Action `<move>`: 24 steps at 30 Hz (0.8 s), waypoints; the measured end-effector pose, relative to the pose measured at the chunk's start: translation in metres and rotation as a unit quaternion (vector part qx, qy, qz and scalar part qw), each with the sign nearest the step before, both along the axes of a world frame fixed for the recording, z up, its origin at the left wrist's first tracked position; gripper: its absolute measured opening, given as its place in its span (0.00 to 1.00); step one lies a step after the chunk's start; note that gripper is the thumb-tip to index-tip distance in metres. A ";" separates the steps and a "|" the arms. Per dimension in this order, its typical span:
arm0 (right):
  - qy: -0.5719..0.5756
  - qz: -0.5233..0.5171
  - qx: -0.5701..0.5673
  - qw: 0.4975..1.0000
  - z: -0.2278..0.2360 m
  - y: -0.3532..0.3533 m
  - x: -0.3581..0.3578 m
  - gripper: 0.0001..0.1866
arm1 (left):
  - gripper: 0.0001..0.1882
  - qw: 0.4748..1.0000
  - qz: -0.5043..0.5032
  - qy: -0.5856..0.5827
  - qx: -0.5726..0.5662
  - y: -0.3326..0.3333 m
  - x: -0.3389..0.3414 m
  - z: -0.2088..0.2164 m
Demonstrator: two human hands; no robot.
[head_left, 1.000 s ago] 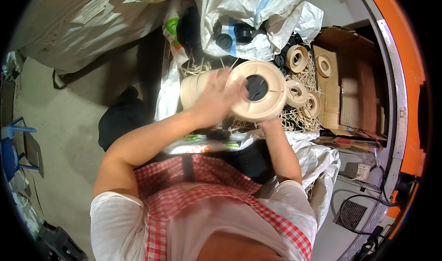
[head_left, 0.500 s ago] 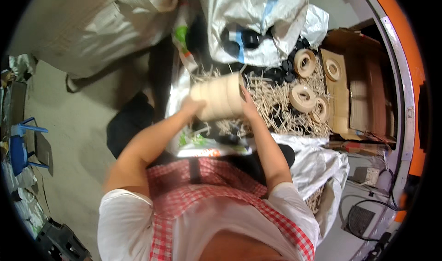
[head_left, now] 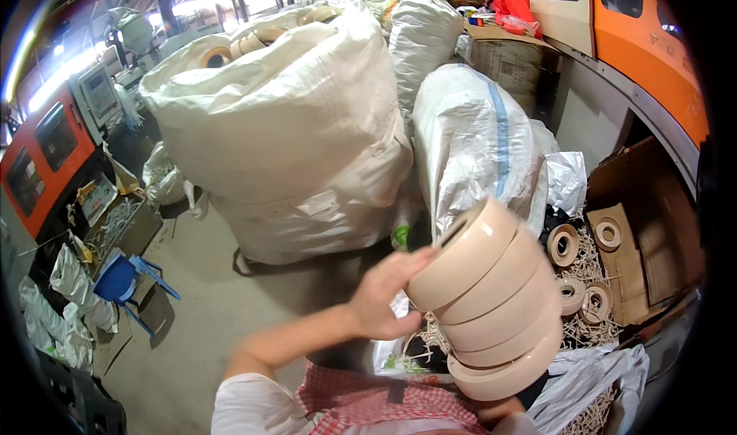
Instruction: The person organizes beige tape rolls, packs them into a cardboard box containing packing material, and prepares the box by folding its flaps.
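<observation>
Several thick beige plastic rings, held end to end as one stack [head_left: 491, 304], are tilted in front of me. My left hand [head_left: 388, 293] grips the upper end, thumb and fingers apart around the rim of the end ring. At the lower end my right hand [head_left: 495, 410] holds the stack from below; its fingers are mostly hidden behind the rings. Beyond them stands a big white woven bag [head_left: 284, 151], with more beige rings [head_left: 216, 57] in its open top. Other loose rings [head_left: 563, 245] lie to the right on thin beige sprue pieces [head_left: 580, 331].
A white sack with a blue stripe [head_left: 468, 136] stands behind the stack. An open cardboard box [head_left: 652, 228] is at the right beside an orange and grey machine [head_left: 652, 59]. A blue stool [head_left: 127, 285] stands on the floor at left.
The stack has been lifted up and to the right from above the sprue pile, and it has tipped. My view has risen, so the big bag and the hall now show.
</observation>
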State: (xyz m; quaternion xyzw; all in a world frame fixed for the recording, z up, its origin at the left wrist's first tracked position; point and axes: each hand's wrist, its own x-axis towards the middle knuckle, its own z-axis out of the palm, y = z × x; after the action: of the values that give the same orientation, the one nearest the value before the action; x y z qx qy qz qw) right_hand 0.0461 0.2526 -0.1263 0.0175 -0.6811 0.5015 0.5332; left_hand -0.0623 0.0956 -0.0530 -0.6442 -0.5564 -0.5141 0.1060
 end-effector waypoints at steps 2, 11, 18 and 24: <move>0.055 -0.015 0.089 0.994 0.077 0.008 -0.039 0.42 | 0.35 0.998 -0.058 0.033 0.019 -0.012 -0.007 0.060; -0.016 0.033 0.274 0.961 0.302 -0.009 -0.133 0.36 | 0.38 0.914 0.362 -0.085 0.161 -0.086 -0.101 0.281; -0.402 0.016 0.255 0.879 0.033 0.076 -0.072 0.23 | 0.26 0.930 0.140 -0.180 -0.289 -0.036 -0.096 0.036; -0.718 0.023 0.252 0.648 -0.154 0.163 0.057 0.24 | 0.32 0.805 -0.075 -0.068 -0.585 0.026 -0.025 -0.083</move>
State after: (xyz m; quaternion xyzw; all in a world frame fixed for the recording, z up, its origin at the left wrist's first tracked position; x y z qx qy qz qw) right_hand 0.1028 0.4158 -0.2808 -0.1987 -0.9504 0.1782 -0.1599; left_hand -0.0873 0.1215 -0.1355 -0.5875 -0.7070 -0.1397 -0.3680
